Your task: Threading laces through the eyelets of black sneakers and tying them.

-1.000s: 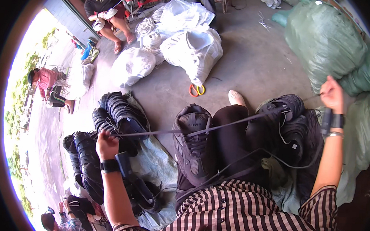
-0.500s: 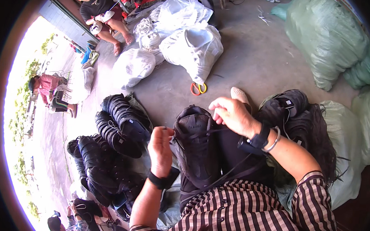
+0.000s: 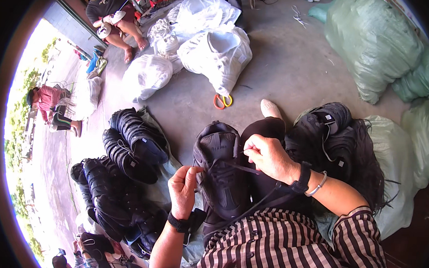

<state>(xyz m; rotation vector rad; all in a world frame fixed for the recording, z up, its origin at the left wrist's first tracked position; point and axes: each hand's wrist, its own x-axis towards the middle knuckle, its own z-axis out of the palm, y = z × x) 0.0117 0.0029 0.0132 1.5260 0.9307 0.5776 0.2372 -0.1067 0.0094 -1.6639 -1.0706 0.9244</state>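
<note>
- Shoe (image 3: 225, 185), dark, one: on the person's lap (image 3: 264, 129), toe toward the body, tongue standing up at the far end
- Lace (image 3: 245, 169), black, thin: threaded over the shoe's front, one length slanting to the right
- Left hand (image 3: 182, 190): beside the shoe's left edge, thumb and forefinger pinched together, apparently on the lace, though the strand there is very fine
- Right hand (image 3: 273, 159): above the shoe's right side, fingertips pinching, seemingly, another length of lace
- Handling note — best judged: draw both sides evenly, pull low and outward, keep the strands flat and untwisted
- Further note — the tongue should sit centred and smooth; the shoe, unsupported by either palm, could tip under a one-sided tug
- Scissors (image 3: 231, 101), orange and yellow handles: on the floor (image 3: 294, 70), beyond the shoe
- Dark shoes, piled: left pile (image 3: 142, 145) and right pile (image 3: 332, 121)
</note>
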